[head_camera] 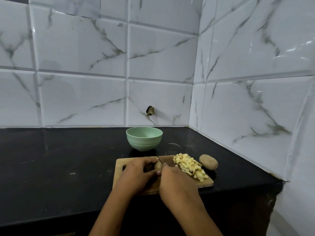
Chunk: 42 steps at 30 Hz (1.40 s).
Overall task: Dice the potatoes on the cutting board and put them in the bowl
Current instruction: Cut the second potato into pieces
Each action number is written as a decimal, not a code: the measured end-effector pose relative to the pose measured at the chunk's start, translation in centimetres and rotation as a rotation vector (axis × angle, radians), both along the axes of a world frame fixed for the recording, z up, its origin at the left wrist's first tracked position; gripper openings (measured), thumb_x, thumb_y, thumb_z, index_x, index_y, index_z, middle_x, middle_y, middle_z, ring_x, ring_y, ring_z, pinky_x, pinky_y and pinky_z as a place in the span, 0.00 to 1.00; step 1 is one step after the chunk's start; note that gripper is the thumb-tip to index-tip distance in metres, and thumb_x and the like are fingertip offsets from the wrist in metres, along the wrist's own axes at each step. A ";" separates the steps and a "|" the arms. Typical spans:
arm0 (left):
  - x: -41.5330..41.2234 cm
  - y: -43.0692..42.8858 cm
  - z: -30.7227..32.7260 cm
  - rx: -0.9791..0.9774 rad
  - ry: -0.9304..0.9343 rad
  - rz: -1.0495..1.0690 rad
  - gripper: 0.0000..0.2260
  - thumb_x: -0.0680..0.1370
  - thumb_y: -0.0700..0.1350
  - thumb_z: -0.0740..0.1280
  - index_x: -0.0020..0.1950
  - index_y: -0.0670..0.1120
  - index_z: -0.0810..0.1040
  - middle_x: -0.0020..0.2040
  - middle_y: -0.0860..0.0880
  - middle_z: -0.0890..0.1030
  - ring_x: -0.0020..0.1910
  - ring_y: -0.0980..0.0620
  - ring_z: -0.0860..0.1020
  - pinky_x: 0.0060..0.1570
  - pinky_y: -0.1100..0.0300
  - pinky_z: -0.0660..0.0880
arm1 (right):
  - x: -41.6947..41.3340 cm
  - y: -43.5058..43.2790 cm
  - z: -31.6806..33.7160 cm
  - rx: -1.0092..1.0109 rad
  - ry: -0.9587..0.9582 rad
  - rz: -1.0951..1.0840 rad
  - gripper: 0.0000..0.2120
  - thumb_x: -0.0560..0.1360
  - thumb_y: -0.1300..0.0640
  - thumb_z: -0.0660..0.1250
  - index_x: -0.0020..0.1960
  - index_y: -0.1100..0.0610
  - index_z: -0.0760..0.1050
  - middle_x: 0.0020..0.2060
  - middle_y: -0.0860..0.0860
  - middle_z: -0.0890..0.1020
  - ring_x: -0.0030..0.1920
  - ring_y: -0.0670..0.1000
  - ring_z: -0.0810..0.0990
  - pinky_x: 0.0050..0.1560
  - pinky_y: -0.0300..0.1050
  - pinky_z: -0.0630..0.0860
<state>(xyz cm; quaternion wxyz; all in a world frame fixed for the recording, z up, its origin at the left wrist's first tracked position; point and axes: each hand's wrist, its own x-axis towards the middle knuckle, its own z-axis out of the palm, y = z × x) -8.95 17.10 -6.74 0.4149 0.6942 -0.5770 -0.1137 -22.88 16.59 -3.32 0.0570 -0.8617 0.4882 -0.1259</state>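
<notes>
1. Judging from the head view, the only one I have, the step in hand is dicing. The knife point(159, 159) has its blade on the held potato point(158, 165) near the middle of the cutting board point(119, 163).
2. The diced pile point(189, 165) lies along the board's right side, running toward its near right corner. A whole potato point(208, 162) sits on the counter point(59, 159) just off the board's right edge. The bowl point(144, 139) stands past the board's far edge, apart from it, with no potato visible inside, so I put the task around halfway.
3. As I see it, the next move calls for a straight downward cut close to the fingertips, with the potato kept from rolling. The uncut one then has to come onto the board, and the pile has to go to the bowl.
4. My left hand point(136, 169) is arched over the potato, palm down, fingers curled round it and pinning it to the board.
5. My right hand point(173, 183) is closed over the knife handle, which it hides. The blade points away toward the bowl. The two hands nearly touch, with both forearms coming in from the counter's near edge.
</notes>
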 end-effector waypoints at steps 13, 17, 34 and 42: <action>-0.1 0.3 0.0 0.035 -0.020 0.043 0.20 0.72 0.53 0.73 0.63 0.58 0.76 0.60 0.58 0.77 0.58 0.61 0.74 0.62 0.56 0.72 | -4.5 2.5 0.4 0.073 -0.041 0.032 0.16 0.79 0.59 0.54 0.65 0.51 0.71 0.54 0.51 0.77 0.49 0.50 0.77 0.45 0.44 0.74; -0.2 0.5 0.2 0.055 -0.029 0.028 0.21 0.73 0.53 0.72 0.64 0.58 0.75 0.61 0.58 0.77 0.59 0.61 0.74 0.62 0.57 0.72 | -4.8 1.5 0.9 0.067 -0.140 0.011 0.16 0.81 0.58 0.53 0.66 0.50 0.72 0.50 0.50 0.78 0.47 0.49 0.78 0.43 0.42 0.74; 0.3 0.0 -0.4 0.006 -0.069 -0.051 0.08 0.76 0.50 0.68 0.51 0.63 0.80 0.49 0.63 0.80 0.51 0.64 0.76 0.54 0.59 0.74 | -2.7 1.6 0.7 -0.061 -0.137 0.022 0.20 0.82 0.59 0.52 0.72 0.50 0.64 0.60 0.51 0.77 0.54 0.50 0.79 0.46 0.42 0.75; 0.6 -0.5 -0.7 0.011 -0.056 -0.002 0.17 0.75 0.51 0.69 0.63 0.61 0.76 0.60 0.62 0.78 0.60 0.62 0.74 0.63 0.57 0.71 | -0.6 1.5 0.1 -0.045 0.020 0.030 0.20 0.81 0.61 0.55 0.73 0.54 0.61 0.59 0.52 0.77 0.56 0.51 0.78 0.44 0.42 0.69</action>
